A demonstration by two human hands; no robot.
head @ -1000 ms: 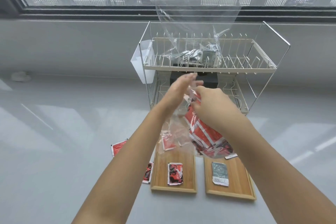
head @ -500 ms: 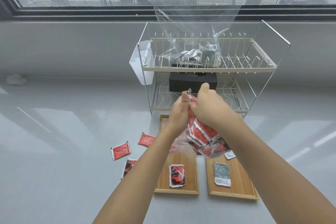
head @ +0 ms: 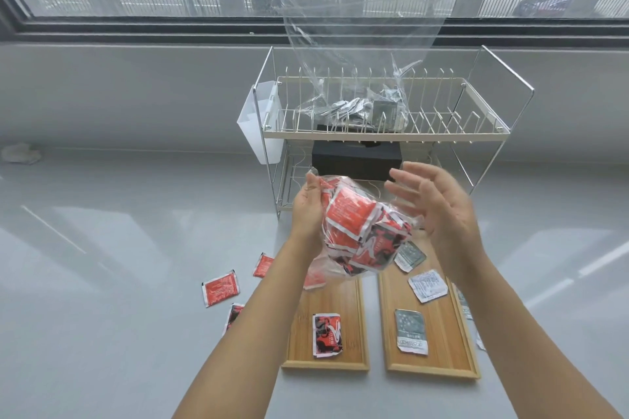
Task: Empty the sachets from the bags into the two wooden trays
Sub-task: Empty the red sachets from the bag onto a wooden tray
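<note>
- The clear bag [head: 357, 231] of red sachets (soft, slippery film) is held above the left wooden tray [head: 326, 326].
- Left hand [head: 308, 211] fingers pinch its neck; right hand [head: 439, 211] fingers are spread, apart.
- A grip at the bottom corners is advised.

A clear bag of red sachets [head: 357, 224] hangs above two wooden trays [head: 432, 323]; the left one holds one red sachet [head: 327, 335], the right one grey sachets [head: 411, 332].

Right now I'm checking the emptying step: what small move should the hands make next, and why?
Probably bring the open right hand back onto the clear plastic bag of red sachets, which only the left hand pinches above the left wooden tray; several red sachets already lie outside it.
</note>
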